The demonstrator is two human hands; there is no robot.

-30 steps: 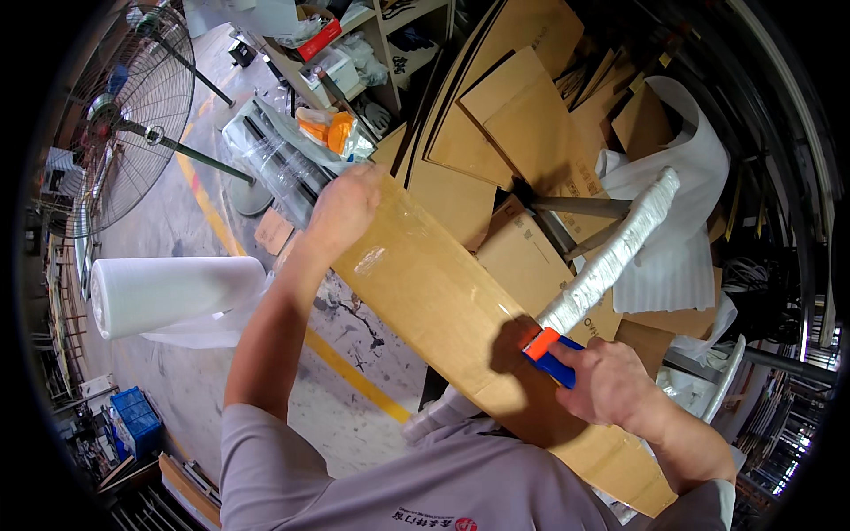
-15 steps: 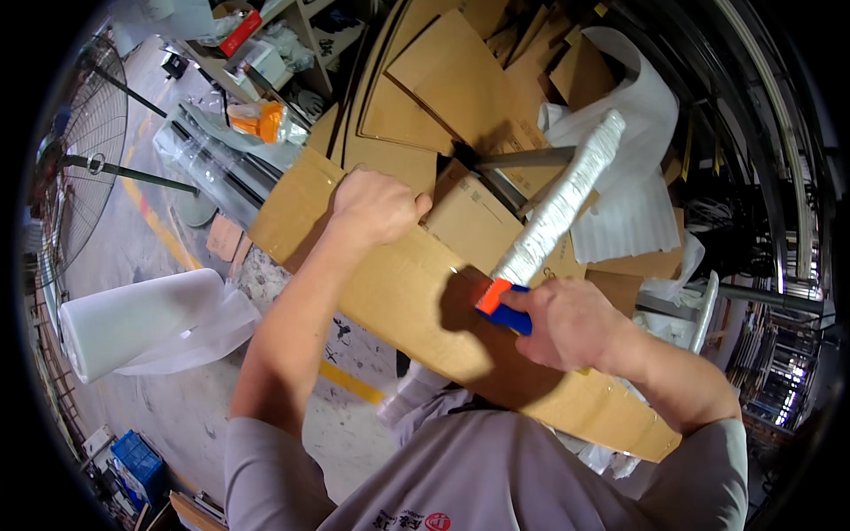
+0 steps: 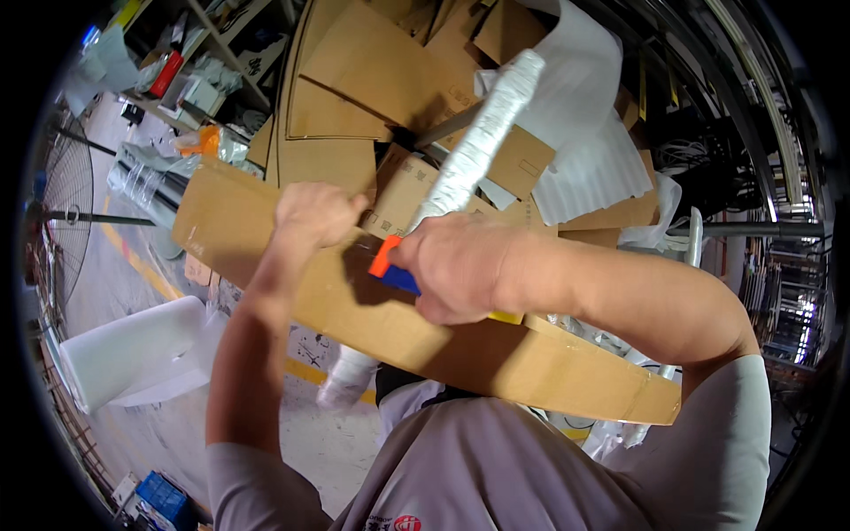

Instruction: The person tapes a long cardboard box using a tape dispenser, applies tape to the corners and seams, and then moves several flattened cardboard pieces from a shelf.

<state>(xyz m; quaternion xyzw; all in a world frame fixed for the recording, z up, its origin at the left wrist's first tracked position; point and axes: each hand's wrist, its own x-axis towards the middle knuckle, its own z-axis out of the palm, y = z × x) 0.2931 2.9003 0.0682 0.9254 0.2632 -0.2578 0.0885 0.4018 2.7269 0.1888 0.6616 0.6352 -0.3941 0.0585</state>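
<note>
A long, flat brown cardboard box (image 3: 354,296) lies slantwise in front of me, across my lap. My left hand (image 3: 320,212) is closed over its far edge, with the thumb toward the right. In my right hand (image 3: 456,265) is a blue-and-orange hand tool (image 3: 400,278), its orange tip close above the cardboard and a bit of yellow at its other end. My fingers hide most of the tool, so its exact kind does not show. A long pole wrapped in clear film (image 3: 478,142) rises beyond the box and appears to pass beneath it.
Folded cardboard sheets (image 3: 381,66) are heaped at the far side, with white foam sheet (image 3: 589,168) to their right. A white foam roll (image 3: 133,354) lies on the floor at left, near a wire fan (image 3: 66,212). Shelves (image 3: 226,44) stand far left, metal racks (image 3: 788,292) right.
My right hand has moved left along the box with the tool, closer to my left hand. My left hand keeps its grip. The whole view has shifted.
</note>
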